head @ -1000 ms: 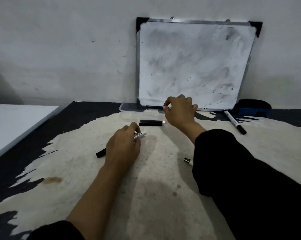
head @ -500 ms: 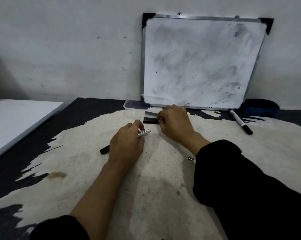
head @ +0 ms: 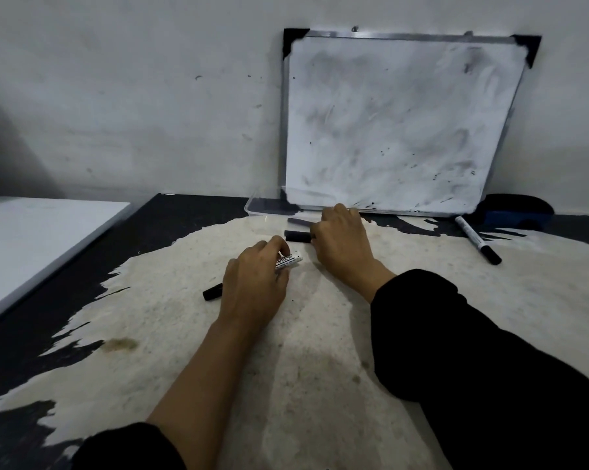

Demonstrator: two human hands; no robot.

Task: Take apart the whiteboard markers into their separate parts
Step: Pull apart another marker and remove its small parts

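Note:
My left hand (head: pixel 254 286) lies on the worn table top and grips a white marker body (head: pixel 289 260); its black end (head: pixel 212 292) pokes out on the hand's left. My right hand (head: pixel 342 242) rests just beyond it with curled fingers at a short black marker part (head: pixel 297 236). Whether it grips that part is hidden by the fingers. Another dark part (head: pixel 299 221) lies just behind. A whole capped white marker (head: pixel 477 239) lies to the right, untouched.
A smudged whiteboard (head: pixel 394 123) leans on the wall behind. A clear plastic tray (head: pixel 256 206) sits at its lower left corner. A blue eraser (head: pixel 516 212) lies far right. A white board (head: pixel 32 239) edges the table on the left.
My right hand has come back from near the whiteboard's foot toward me and down to the black marker part. The left hand has stayed on the marker body.

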